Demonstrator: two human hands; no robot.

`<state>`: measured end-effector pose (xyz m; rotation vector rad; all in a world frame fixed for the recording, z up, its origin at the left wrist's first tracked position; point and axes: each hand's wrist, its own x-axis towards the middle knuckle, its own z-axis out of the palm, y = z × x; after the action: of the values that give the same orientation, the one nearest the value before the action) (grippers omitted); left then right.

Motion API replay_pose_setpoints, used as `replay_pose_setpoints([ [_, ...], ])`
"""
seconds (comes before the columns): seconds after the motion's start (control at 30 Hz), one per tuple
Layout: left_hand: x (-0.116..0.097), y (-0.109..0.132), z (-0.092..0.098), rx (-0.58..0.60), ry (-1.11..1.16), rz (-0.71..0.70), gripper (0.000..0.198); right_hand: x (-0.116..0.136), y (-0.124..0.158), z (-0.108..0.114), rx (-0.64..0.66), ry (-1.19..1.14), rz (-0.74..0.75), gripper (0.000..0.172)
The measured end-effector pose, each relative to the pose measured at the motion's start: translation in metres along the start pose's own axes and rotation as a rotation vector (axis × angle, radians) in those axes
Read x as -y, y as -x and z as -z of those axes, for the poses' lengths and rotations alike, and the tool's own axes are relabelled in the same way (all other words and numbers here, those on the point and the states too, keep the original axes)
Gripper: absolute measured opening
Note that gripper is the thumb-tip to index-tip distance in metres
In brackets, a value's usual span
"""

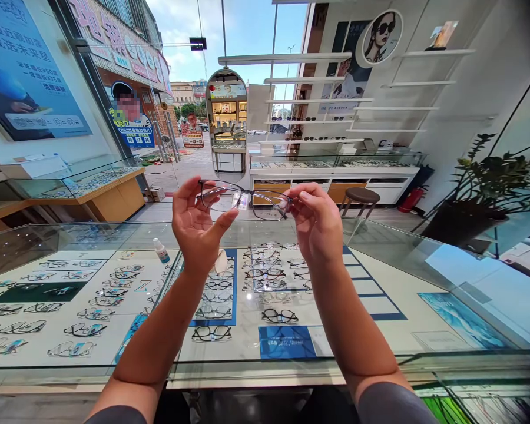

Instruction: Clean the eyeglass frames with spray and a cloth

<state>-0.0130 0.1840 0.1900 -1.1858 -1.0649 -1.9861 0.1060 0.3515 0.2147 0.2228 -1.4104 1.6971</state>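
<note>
Both hands hold a pair of glasses [245,199] up in the air above the glass worktop [380,282], well clear of it. The left hand [196,227] pinches the left rim between thumb and fingers; the right hand [318,224] is closed on the right rim and hinge. A white tag [242,201] hangs at the bridge. Fingertips sit close to the lenses, so smudging looks likely. A loosened pinch could drop the frame onto the glass top, above the rows of glasses [265,277] near the small bottle [161,250].

Bare forearms; grey sleeves [393,406]
</note>
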Motion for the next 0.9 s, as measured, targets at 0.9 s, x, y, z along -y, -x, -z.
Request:
replay_pose_setpoints([
  [0.9,0.015,0.008,0.013,0.437,0.627,1.457,0.037,0.02,0.004,0.014,0.622,0.7,0.61,0.017],
])
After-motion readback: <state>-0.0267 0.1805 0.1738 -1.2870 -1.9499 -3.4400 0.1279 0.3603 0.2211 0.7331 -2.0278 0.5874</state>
